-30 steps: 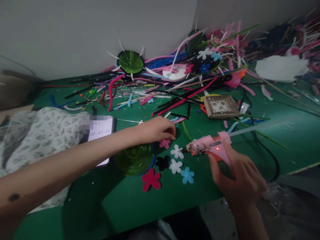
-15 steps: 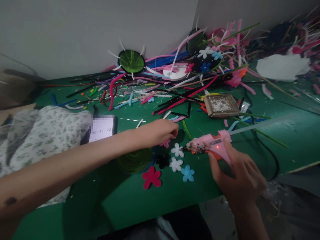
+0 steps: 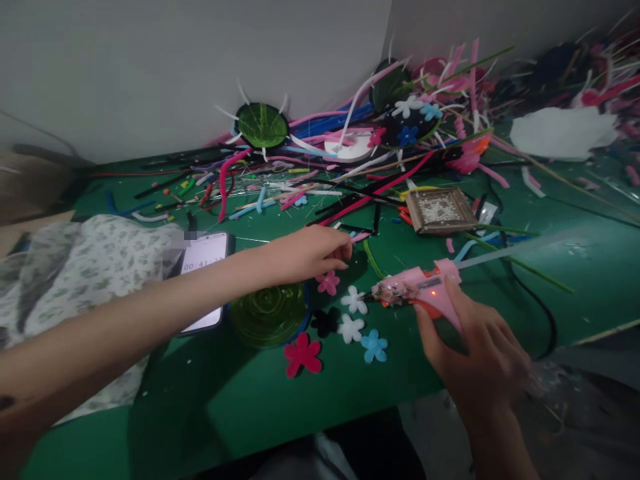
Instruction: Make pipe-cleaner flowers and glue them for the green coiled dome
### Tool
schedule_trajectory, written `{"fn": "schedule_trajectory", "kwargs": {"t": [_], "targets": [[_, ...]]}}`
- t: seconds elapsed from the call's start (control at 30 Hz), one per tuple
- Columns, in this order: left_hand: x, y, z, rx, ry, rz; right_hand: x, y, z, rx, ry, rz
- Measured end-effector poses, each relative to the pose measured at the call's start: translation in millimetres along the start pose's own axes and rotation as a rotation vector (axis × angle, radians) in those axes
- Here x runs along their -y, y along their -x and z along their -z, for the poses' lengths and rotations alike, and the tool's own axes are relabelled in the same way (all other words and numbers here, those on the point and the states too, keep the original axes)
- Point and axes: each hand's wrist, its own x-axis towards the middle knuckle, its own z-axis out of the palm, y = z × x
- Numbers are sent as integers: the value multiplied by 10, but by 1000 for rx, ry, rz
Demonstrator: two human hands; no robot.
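Note:
My right hand (image 3: 475,353) grips a pink glue gun (image 3: 425,291) with a lit red lamp; its nozzle points left at a white felt flower (image 3: 354,300). My left hand (image 3: 307,253) hovers just above a pink felt flower (image 3: 327,282), fingers bunched together close to a short pink stem piece (image 3: 360,237). Whether it pinches anything is hidden. On the green table (image 3: 575,280) below lie a green coiled disc (image 3: 267,315) and black (image 3: 325,321), white (image 3: 350,328), blue (image 3: 374,345) and red (image 3: 303,355) flowers.
A phone (image 3: 203,280) showing a timer lies left of the disc, partly under a patterned cloth (image 3: 75,280). A small wooden frame (image 3: 440,210) sits behind the gun. Heaps of chenille stems (image 3: 350,167) and finished discs (image 3: 261,125) fill the back. The gun's black cord (image 3: 547,320) loops right.
My left hand has lifted off the pink flower and shifted slightly back toward the stems, uncovering the flower and the disc. The glue gun has barely moved.

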Motion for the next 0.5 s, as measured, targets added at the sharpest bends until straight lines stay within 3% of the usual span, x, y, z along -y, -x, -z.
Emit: {"fn": "schedule_trajectory", "kwargs": {"t": [0.23, 0.4, 0.5], "targets": [[74, -201, -170, -143, 30, 15, 5, -9, 6, -1, 6, 2], [191, -283, -139, -171, 212, 61, 8, -21, 20, 19, 3, -6], [201, -312, -106, -177, 206, 49, 9, -27, 22, 22, 5, -3]]}}
